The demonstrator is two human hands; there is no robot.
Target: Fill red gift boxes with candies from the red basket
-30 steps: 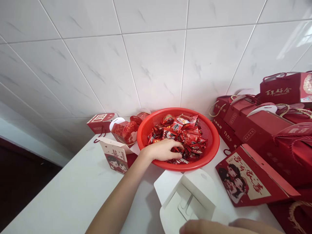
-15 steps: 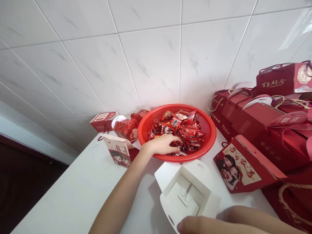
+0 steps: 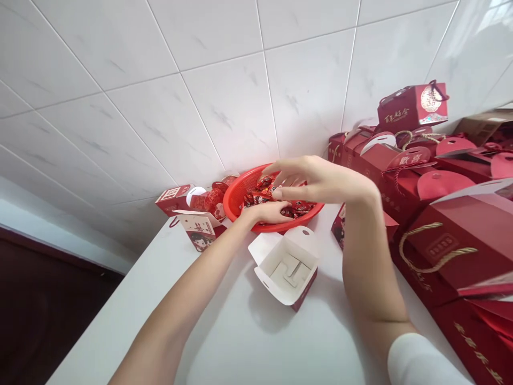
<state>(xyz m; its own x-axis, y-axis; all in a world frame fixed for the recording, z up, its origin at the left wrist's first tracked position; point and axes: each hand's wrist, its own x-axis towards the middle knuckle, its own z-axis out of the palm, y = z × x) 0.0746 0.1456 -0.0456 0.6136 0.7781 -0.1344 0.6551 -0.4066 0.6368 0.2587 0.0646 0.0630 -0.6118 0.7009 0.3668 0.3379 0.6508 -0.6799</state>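
Note:
My left hand (image 3: pixel 272 212) rests in the red plastic basket (image 3: pixel 229 207), its fingers spread over the wrapped candies (image 3: pixel 256 199); the fingertips are partly hidden among them. Above the basket's right side hovers my right hand (image 3: pixel 306 179), fingers apart and holding nothing. In front of the basket an open gift box (image 3: pixel 305 293), white inside and red outside, stands on the white table with its flaps raised. No candy shows inside it, and neither hand touches it.
Red gift boxes (image 3: pixel 404 160) are piled along the right side, one (image 3: pixel 401 112) on top. Several smaller boxes, including a pale-fronted one (image 3: pixel 198 227), stand left of the basket. A tiled wall (image 3: pixel 224 107) rises behind the white table (image 3: pixel 236 337), whose left edge drops away.
My right hand has let go of the open box and moved up and forward over the basket. My left hand stays among the candies. The view has shifted, showing more of the right-hand pile.

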